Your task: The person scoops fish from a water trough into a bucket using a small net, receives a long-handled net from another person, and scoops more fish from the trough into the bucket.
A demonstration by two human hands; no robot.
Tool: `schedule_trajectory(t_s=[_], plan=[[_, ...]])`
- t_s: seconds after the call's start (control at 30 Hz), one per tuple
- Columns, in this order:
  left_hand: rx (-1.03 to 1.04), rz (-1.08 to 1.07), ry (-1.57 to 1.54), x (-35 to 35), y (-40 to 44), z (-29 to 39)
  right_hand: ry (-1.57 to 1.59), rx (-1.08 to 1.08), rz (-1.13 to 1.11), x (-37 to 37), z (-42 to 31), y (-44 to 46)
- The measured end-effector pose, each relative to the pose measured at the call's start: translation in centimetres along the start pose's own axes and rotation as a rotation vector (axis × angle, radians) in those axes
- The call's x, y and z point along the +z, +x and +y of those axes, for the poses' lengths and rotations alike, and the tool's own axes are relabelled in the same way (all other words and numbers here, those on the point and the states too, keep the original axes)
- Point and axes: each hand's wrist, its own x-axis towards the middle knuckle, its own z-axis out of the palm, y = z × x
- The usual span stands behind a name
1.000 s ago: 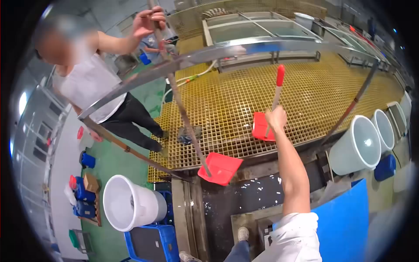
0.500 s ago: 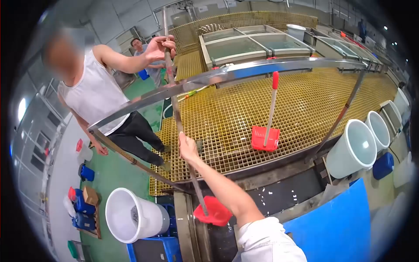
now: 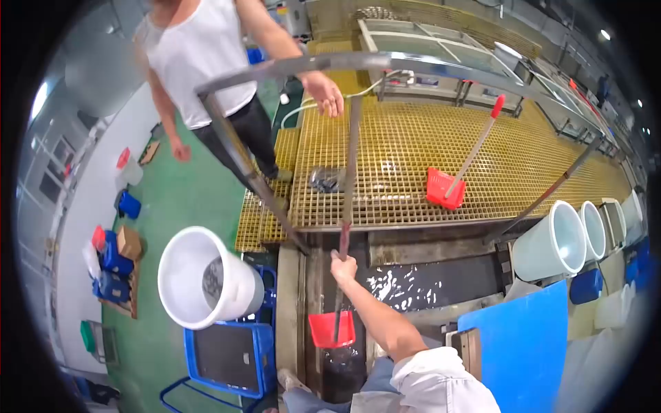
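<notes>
My right hand [image 3: 343, 267] is wrapped around the long pole of a red scoop [image 3: 332, 330]. The pole stands nearly upright, with the scoop at its lower end over a dark water channel [image 3: 406, 286]. The pole's upper end reaches just below the metal rail [image 3: 385, 62]. Left of that end is another person's hand [image 3: 323, 93], apart from the pole, fingers loosely extended. My left hand is out of view. A second red long-handled scoop [image 3: 446, 188] rests on the yellow grating [image 3: 385, 158], its handle leaning up to the right.
A person in a white tank top [image 3: 200, 62] stands behind the rail on the left. A large white bucket [image 3: 200, 275] and a blue crate [image 3: 231, 358] stand at lower left. Pale tubs [image 3: 551, 241] and a blue sheet [image 3: 516, 344] lie to the right.
The other person's hand has let go of the pole top. My right hand has come lower and to the right with the scoop, and the pole is more upright. The view has tilted downward.
</notes>
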Motion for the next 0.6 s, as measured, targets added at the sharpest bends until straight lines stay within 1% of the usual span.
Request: schedule_trajectory(t_s=[0.03, 0.1, 0.13, 0.17, 0.2, 0.23, 0.27, 0.3, 0.37, 0.4, 0.43, 0.47, 0.5, 0.57, 0.6], plan=[[0.080, 0.046, 0.009, -0.8, 1.6, -0.7, 0.011, -0.022, -0.005, 1.2, 5.6, 0.3], [0.076, -0.041, 0.090, -4.7, 7.8, -4.2, -0.134, -0.059, 0.083, 0.4, 7.8, -6.4], [0.154, -0.066, 0.112, -6.3, 12.0, -7.3, -0.179, -0.094, 0.111, 1.9, 14.8, -6.0], [0.284, -0.091, 0.190, -6.8, 14.5, -8.2, -0.135, -0.059, 0.075, 1.6, 14.2, -9.8], [0.407, -0.149, 0.136, -6.2, 14.1, -5.9, -0.165, -0.165, 0.047, 1.4, 15.2, -13.4], [0.329, -0.220, 0.112, -4.8, 11.5, -0.4, -0.190, -0.101, -0.067, 0.9, 15.6, -16.6], [0.459, -0.320, 0.207, -4.3, 10.0, 3.2, -0.176, -0.059, -0.052, 1.3, 18.0, -19.5], [0.597, -0.403, 0.245, -4.3, 10.1, 3.8, -0.159, -0.034, -0.033, 1.7, 19.7, -22.0], [0.832, -0.599, 0.234, -3.8, 7.5, 7.7, -0.342, -0.204, -0.006, 1.7, 22.3, -28.2], [0.911, -0.672, 0.264, -3.9, 6.6, 8.1, 0.045, -0.251, -0.048, 2.8, 28.1, -29.7], [0.997, -0.741, 0.294, -4.0, 6.0, 7.9, -0.211, -0.108, -0.046, 2.0, 29.9, -31.8], [0.945, -0.901, 0.207, -3.8, 5.2, 7.2, -0.474, 0.030, -0.081, 1.2, 31.6, -34.0], [0.912, -0.888, -0.050, -3.0, 3.4, 6.3, -0.480, 0.077, -0.082, 0.8, 31.4, -36.2], [0.733, -0.870, -0.173, -3.5, 2.2, 3.2, -0.501, 0.152, -0.079, -0.1, 31.2, -39.5], [0.757, -0.805, -0.202, -3.1, 1.8, 2.5, -0.609, 0.070, -0.187, -1.6, 27.5, -40.6]])
